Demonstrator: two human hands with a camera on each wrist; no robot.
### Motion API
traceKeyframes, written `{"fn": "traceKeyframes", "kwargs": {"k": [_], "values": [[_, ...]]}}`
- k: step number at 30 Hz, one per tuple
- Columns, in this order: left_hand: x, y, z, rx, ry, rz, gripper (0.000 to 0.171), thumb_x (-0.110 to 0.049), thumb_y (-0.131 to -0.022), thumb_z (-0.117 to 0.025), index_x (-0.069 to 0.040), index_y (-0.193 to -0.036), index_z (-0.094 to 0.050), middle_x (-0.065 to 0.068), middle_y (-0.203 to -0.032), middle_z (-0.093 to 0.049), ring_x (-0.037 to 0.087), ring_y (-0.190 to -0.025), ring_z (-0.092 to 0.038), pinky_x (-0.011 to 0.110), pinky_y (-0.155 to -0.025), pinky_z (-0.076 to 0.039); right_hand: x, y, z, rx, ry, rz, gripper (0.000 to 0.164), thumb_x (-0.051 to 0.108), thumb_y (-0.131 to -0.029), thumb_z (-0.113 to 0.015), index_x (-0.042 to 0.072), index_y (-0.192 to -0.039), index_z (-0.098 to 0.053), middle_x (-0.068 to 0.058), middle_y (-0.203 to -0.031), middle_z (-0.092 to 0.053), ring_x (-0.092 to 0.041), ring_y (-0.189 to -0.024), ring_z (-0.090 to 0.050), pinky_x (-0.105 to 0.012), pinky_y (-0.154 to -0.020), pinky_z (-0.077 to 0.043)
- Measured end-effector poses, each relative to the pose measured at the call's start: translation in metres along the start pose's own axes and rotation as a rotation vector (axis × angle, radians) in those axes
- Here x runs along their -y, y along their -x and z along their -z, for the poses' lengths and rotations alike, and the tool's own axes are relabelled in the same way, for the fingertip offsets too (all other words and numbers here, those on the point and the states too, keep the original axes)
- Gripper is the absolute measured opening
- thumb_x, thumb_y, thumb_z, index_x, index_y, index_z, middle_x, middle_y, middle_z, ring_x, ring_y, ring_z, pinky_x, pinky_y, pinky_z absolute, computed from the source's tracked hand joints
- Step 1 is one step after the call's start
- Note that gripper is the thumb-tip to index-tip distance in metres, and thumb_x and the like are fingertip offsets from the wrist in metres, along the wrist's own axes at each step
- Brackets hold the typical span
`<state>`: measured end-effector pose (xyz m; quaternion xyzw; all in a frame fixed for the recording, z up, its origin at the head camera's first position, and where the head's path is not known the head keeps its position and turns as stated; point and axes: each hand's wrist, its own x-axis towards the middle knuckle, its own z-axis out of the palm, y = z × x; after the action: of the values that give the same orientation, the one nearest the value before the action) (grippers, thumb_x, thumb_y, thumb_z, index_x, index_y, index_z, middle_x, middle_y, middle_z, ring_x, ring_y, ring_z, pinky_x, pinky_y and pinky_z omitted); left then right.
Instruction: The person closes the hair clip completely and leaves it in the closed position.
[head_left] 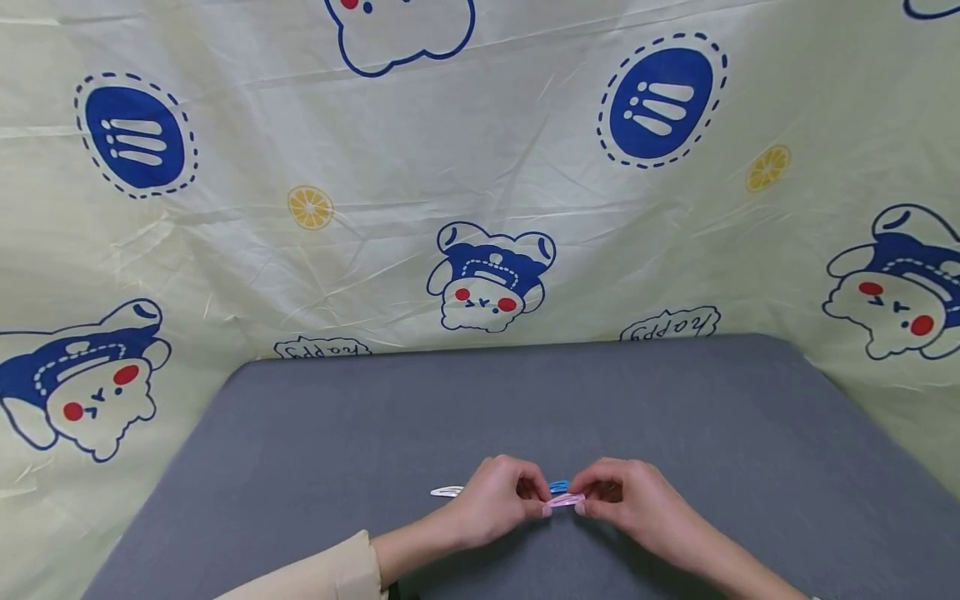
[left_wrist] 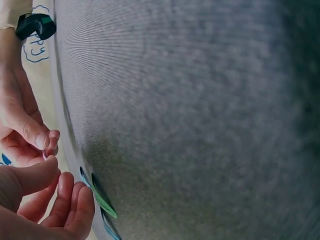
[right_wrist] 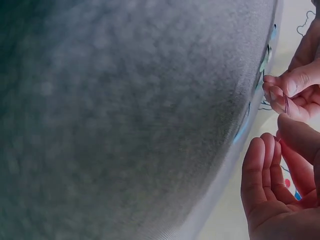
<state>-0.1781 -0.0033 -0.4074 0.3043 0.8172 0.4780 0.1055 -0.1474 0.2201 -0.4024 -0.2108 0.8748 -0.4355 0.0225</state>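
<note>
Both hands pinch a pink snap hair clip (head_left: 564, 500) between them, raised over the grey table. My left hand (head_left: 498, 500) has its left end between thumb and fingertips. On the other end are the thumb and fingertips of my right hand (head_left: 637, 504). Just behind it, a blue snap hair clip (head_left: 559, 486) shows between the hands. A white snap hair clip (head_left: 447, 492) lies left of my left hand, partly covered by it. In the left wrist view a green hair clip (left_wrist: 104, 197) lies on the cloth below the fingers. The fingers mostly hide the pink clip in both wrist views.
A grey cloth-covered table (head_left: 360, 425) spreads out around the hands. Behind it hangs a pale curtain (head_left: 390, 250) printed with cartoon bears, which meets the table's far edge. A dark wrist strap (left_wrist: 37, 26) is on the right forearm.
</note>
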Motion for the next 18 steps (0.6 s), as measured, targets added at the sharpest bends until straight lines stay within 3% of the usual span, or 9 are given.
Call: {"fn": "traceKeyframes", "kwargs": {"k": [11,18], "values": [[0.004,-0.003,-0.004,0.013,-0.106,0.007,0.015,-0.004,-0.077,-0.081,-0.011,-0.071,-0.069,-0.015,-0.059,-0.055,-0.004,-0.055,-0.048,0.015,-0.054,-0.041,-0.011,-0.005,0.000,0.101,-0.047,-0.049,0.009,0.017,-0.085,-0.077,0.014,-0.093,-0.074,0.006,-0.081,-0.067,-0.007,-0.072,-0.061,-0.025,-0.065,-0.051],[0.005,-0.004,-0.004,0.002,-0.130,0.009,0.017,-0.002,-0.076,-0.081,-0.011,-0.069,-0.068,-0.015,-0.058,-0.054,-0.004,-0.054,-0.047,0.015,-0.053,-0.040,-0.013,-0.009,-0.002,0.112,-0.059,-0.064,0.010,0.014,-0.083,-0.079,0.012,-0.091,-0.074,0.006,-0.078,-0.067,-0.007,-0.070,-0.061,-0.024,-0.063,-0.050]]}}
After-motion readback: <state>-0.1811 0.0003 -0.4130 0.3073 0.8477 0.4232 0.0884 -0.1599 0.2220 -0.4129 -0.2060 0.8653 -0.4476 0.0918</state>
